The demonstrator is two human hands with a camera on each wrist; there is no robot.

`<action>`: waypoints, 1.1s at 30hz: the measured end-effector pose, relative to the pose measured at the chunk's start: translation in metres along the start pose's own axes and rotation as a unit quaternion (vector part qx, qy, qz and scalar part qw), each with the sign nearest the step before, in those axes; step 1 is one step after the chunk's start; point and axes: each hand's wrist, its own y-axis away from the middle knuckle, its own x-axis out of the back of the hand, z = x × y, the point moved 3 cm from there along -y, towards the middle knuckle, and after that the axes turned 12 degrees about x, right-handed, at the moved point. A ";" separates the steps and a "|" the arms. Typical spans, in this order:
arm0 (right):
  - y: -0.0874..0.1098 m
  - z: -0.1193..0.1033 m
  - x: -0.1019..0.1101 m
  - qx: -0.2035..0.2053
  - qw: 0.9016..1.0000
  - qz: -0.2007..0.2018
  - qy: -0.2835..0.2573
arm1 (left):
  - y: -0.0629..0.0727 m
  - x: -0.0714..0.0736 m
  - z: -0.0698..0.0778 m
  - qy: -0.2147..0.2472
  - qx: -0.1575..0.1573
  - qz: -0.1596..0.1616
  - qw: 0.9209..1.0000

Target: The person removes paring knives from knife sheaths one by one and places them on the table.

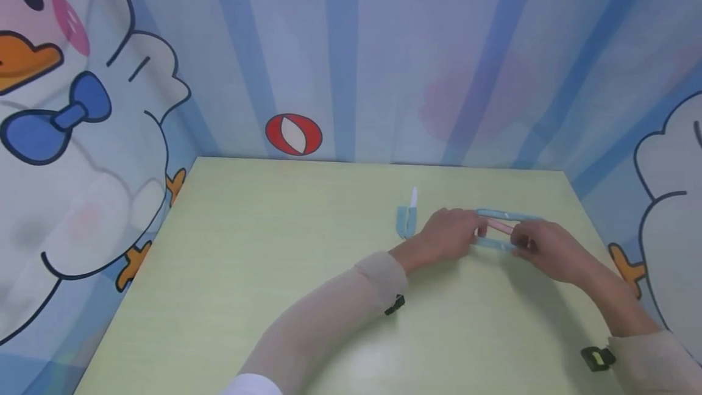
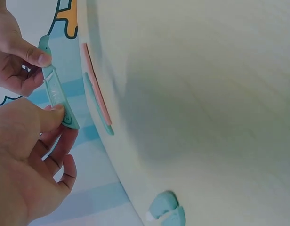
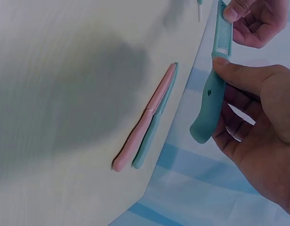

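A teal knife (image 1: 493, 243) with a cover over its blade is held between my two hands above the table. My left hand (image 1: 452, 233) pinches the covered end between thumb and fingers. Its handle (image 3: 211, 108) is gripped by my right hand (image 1: 554, 252), the thumb lying along it. Beneath them, a pink knife (image 3: 142, 122) and another teal knife (image 3: 152, 127) lie side by side on the table. To the left of my left hand lies a light-blue folding tool (image 1: 407, 221) with a white blade sticking out; its exact kind is unclear.
The pale table (image 1: 247, 273) ends at a back edge against a striped cloth wall (image 1: 373, 66). Cartoon birds are printed on the side walls, and a printed red ball (image 1: 294, 135) is at the back.
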 end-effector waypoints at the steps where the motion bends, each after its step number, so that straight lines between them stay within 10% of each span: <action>1: -0.002 -0.002 0.001 0.003 1.000 0.000 0.002 | 0.001 0.002 -0.002 -0.009 -0.003 0.001 1.000; 33: -0.044 -0.034 0.003 0.073 0.996 0.041 0.032 | 0.027 0.041 -0.050 -0.055 -0.030 0.034 0.997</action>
